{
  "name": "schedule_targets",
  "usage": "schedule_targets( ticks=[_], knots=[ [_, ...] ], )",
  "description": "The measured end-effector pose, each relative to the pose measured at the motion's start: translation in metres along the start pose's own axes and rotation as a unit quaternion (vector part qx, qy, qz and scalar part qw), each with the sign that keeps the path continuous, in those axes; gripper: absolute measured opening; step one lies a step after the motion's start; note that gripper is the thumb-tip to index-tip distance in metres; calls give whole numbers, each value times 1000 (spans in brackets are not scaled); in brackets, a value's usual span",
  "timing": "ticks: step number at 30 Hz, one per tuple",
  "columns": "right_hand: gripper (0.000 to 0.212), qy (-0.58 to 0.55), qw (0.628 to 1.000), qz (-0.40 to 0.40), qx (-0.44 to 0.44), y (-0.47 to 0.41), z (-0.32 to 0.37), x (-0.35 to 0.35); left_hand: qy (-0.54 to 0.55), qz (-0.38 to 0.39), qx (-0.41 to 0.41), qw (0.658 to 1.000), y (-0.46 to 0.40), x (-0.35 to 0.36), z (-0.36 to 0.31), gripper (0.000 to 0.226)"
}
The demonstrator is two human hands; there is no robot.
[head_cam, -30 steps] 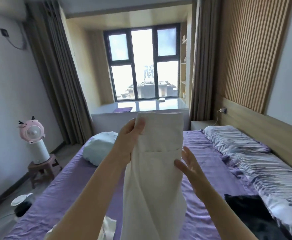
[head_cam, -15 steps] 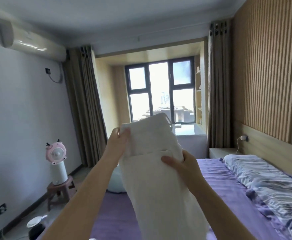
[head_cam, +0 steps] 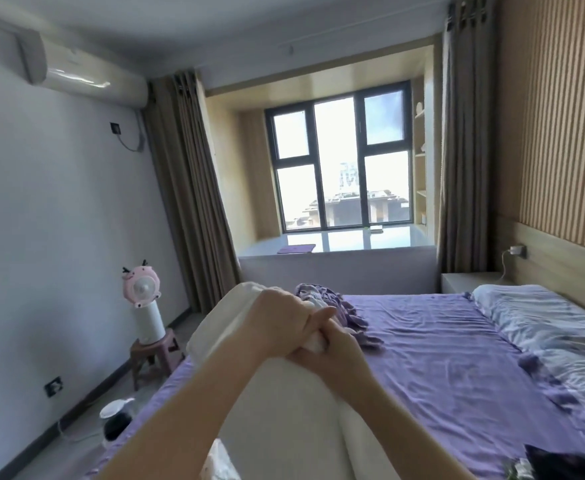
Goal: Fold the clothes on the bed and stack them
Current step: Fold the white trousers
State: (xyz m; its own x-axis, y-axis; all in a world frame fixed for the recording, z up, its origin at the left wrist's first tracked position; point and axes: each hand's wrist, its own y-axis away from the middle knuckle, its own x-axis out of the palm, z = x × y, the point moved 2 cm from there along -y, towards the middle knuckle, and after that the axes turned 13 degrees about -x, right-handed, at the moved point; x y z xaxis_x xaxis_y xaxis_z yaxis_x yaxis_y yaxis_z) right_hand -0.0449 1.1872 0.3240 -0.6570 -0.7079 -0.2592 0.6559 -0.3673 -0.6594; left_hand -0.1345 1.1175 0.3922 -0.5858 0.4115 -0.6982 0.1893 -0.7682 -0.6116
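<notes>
- The left hand (head_cam: 277,323) and the right hand (head_cam: 332,351) meet in front of the chest, above the near edge of the bed (head_cam: 440,358). Both curl onto the same bunched part of the white garment (head_cam: 294,420); this looks like bringing two ends together so the cloth doubles over itself.
- The left hand's fingers wrap over the top of the fold. The right hand pinches from below and to the right, with a bit of white cloth showing between them.
- Holding the piece in the air, judged from the drape, lets its weight pull the fold straight before it goes down on the sheet.
- The white garment hangs below and behind both hands, toward the wearer. It is thick, plain, off-white cloth, smooth, with a rounded doubled edge just left of the left hand.
- Beyond the hands lies a crumpled purple cloth (head_cam: 329,306); well right of the right hand, at the frame's bottom, a dark garment (head_cam: 561,465) waits.
</notes>
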Motion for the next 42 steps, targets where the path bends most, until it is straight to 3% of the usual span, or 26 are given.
schedule_targets(
  ticks=[3, 7, 10, 13, 16, 22, 29, 34, 38, 42],
  knots=[
    [39, -3, 998, 67, 19, 18, -16, -5, -1, -98, -5, 995, 11, -6, 10, 62],
    [47, 40, 987, 114, 110, 74, -67, -22, 14, -155, 7, 988, 15, -5, 41, 67],
    [47, 126, 984, 18, 125, 103, -87, -19, -5, -127, -3, 992, 11, 2, 60, 75],
    [37, 121, 985, -78, 99, 109, -86, -1, -22, -99, -16, 995, 7, 4, 73, 79],
    [25, 157, 962, -203, 93, 110, -80, 8, -14, -83, -38, 996, 7, 5, 80, 84],
    [16, 296, 919, -254, 49, 120, -56, 34, 0, -93, -43, 995, 14, 5, 80, 83],
    [7, 177, 929, -295, 140, 107, -50, 25, -22, -105, -37, 994, 18, 7, 87, 79],
    [7, 23, 955, -252, 153, 72, -50, -7, -22, -86, -33, 996, 23, 8, 97, 79],
    [14, 47, 951, -264, 157, 40, -49, -24, -23, -90, -49, 995, 16, 1, 93, 70],
    [17, 108, 949, -259, 146, 30, -41, -39, -30, -99, -81, 991, 4, -10, 82, 76]
  ],
)
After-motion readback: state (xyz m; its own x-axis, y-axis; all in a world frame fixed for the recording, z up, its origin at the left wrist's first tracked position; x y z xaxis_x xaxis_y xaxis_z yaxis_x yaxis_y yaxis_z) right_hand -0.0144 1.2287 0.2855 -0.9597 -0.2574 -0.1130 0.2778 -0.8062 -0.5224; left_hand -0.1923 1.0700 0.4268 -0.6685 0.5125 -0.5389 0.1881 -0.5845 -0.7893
